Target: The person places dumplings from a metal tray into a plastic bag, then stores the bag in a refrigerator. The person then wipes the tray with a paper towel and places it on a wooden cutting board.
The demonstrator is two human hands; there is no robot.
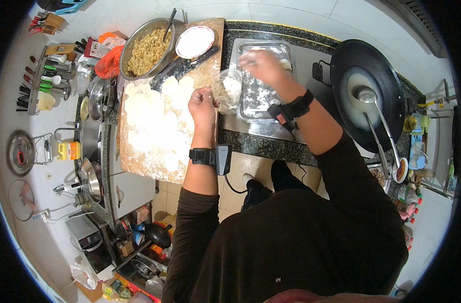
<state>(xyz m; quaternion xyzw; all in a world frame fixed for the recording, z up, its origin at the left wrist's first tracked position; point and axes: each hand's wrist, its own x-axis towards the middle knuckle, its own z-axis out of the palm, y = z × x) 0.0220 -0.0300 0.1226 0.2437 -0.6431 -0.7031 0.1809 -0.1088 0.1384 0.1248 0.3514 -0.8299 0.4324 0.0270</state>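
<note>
My left hand (203,102) is at the right edge of a floured wooden board (162,172), its fingers curled in; whether it holds something small cannot be told. Beside it stands a clear container (230,94) with white flour inside. My right hand (262,68) is over a flour-dusted metal tray (253,100), its fingers bent and blurred, their contents unclear. A pale dumpling (286,64) lies in the tray partly behind that hand. Many thin round dough wrappers (145,110) cover the board. A steel bowl of minced filling (149,49), with chopsticks (170,24) in it, stands at the board's back left.
A white plate (194,41) and a dark, floured cleaver-like tool (177,70) lie at the back of the board. On the right is a black wok (366,132) with cloudy liquid, a ladle (366,94) and another long-handled utensil. Red plastic bags (109,64) sit left of the bowl.
</note>
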